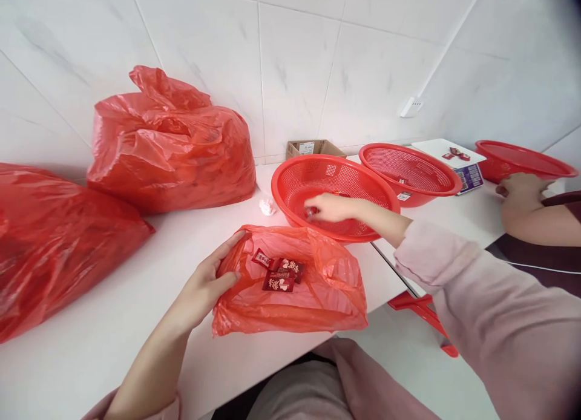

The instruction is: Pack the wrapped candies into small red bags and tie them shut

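Note:
My left hand point(211, 284) pinches the left edge of a red plastic bag point(327, 311), whose mouth gapes toward me near the table's front edge. Several small dark-red printed packets point(279, 275) lie inside it. My right hand point(330, 208) reaches into a red perforated plastic basket point(299, 172) just behind the bag. Its fingers are closed around a small red packet point(311, 212), partly hidden by the fingers. Another red packet point(341, 194) shows behind that hand in the basket.
Two full red plastic bags point(177, 147) point(49, 244) stand on the left. A crumpled white tissue point(267, 207) lies beside the basket. Behind are a cardboard box point(327, 147) and a second basket point(413, 160). Rightward, a scale point(469, 178) bears packets; a co-worker's hand point(521, 187) rests by a third basket point(521, 154).

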`<state>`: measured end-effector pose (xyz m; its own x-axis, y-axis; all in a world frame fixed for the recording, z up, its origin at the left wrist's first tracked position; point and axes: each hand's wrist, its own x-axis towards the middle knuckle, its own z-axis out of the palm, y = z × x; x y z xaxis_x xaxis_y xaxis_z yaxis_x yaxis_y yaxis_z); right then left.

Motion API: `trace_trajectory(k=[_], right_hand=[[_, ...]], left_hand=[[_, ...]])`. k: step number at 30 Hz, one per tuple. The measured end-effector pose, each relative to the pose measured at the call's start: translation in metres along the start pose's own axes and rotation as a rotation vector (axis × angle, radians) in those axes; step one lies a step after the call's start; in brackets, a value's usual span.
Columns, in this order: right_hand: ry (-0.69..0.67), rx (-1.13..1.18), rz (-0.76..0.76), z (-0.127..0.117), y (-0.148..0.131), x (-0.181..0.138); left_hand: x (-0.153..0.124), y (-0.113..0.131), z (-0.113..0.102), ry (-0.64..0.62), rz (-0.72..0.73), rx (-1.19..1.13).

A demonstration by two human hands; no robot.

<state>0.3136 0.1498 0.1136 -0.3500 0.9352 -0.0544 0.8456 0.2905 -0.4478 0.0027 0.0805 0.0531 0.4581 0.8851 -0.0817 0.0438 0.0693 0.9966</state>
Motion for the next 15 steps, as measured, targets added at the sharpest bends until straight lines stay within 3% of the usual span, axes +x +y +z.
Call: trace_trajectory(k=[5, 7, 9, 11, 13, 15], right_hand=[[-0.058, 0.291, -0.163, -0.001, -0.062, -0.025], [-0.098, 0.142, -0.185, 0.010, -0.084, -0.035], [-0.025, -0.049, -0.173, 0.016, -0.091, -0.035], [0.137, -0.143, -0.133, 0.010, -0.078, -0.025], [0.270, -0.214, -0.026, -0.006, -0.047, -0.008], [0.240, -0.365, 0.188, -0.023, -0.009, 0.008]], left_hand=[[-0.001, 0.001, 0.003, -0.016, -0.022, -0.087], [-0.002, 0.002, 0.003, -0.021, -0.039, -0.114], [-0.003, 0.002, 0.003, -0.010, -0.036, -0.123], [-0.003, 0.002, 0.003, 0.002, -0.021, -0.130], [-0.004, 0.002, 0.003, -0.005, -0.026, -0.150], [-0.003, 0.002, 0.003, -0.011, -0.032, -0.165]])
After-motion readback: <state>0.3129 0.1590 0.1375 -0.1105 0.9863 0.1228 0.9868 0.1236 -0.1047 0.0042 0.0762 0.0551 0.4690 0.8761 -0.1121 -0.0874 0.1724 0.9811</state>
